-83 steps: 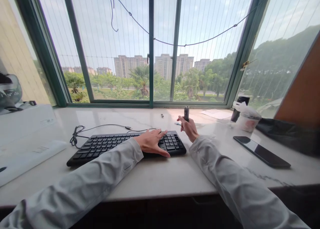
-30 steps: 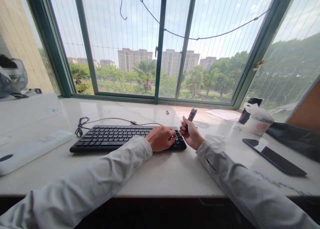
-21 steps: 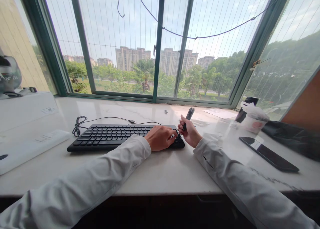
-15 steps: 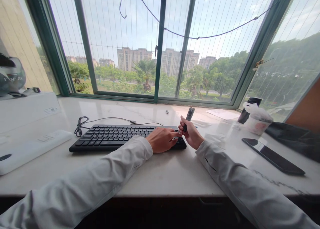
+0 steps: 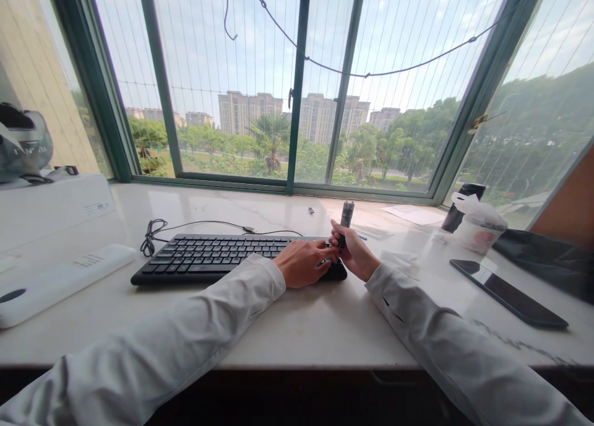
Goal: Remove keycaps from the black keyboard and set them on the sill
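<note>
Pale stone surface (image 5: pixel 297 333) runs below a green-framed window (image 5: pixel 297 85), with a white box (image 5: pixel 51 209) at the far left. Next comes a black keyboard (image 5: pixel 213 256), its cable (image 5: pixel 151 240) coiled at the left end. The left hand (image 5: pixel 304 264) lies palm down over the keyboard's right end, wrist low and fingers bent, their tips meeting the other hand; whether its grip holds anything I cannot tell. Just beside it, the right hand (image 5: pixel 356 254) stands on its outer edge, its grip clenched round the lower part of a dark cylindrical tool (image 5: pixel 346 214), which points upright just behind the keyboard's right corner. Further right sit a bagged cup (image 5: pixel 474 229) and a black phone (image 5: pixel 508 293), lying flat.
</note>
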`<state>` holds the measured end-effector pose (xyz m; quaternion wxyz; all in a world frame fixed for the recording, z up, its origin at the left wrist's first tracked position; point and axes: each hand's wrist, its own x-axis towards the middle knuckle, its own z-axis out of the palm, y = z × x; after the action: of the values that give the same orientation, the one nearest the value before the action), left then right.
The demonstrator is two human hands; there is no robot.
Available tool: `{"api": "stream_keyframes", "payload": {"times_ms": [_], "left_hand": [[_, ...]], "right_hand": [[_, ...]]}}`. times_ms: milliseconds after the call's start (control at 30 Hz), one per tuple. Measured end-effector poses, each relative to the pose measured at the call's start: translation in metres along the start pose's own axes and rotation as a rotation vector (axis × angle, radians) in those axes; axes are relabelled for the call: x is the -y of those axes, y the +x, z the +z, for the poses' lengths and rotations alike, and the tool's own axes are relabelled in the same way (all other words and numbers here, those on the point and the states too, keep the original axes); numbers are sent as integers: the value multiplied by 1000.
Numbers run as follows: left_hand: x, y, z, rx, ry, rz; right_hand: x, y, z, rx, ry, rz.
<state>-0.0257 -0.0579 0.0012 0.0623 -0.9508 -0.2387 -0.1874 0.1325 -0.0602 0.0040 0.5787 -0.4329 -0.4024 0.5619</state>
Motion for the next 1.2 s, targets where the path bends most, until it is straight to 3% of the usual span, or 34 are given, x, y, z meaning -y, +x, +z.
{"api": "stream_keyframes", "payload": {"times_ms": [167,367,633,967,1200], "left_hand": [[-1,0,1,-17,-8,3],[-1,0,1,-14,-26,-12],[-5,2,9,-69,-128,-286],[0,16,19,-21,-360,-461],[2,19,17,6,-419,-458]], "right_hand": [[-4,1,1,-14,30,-12],[-10,5,-2,9,91,-149],[-13,4,-1,51,134,-213],[-20,3,3,-107,95,-343],[-24,1,4,-140,101,-425]]}}
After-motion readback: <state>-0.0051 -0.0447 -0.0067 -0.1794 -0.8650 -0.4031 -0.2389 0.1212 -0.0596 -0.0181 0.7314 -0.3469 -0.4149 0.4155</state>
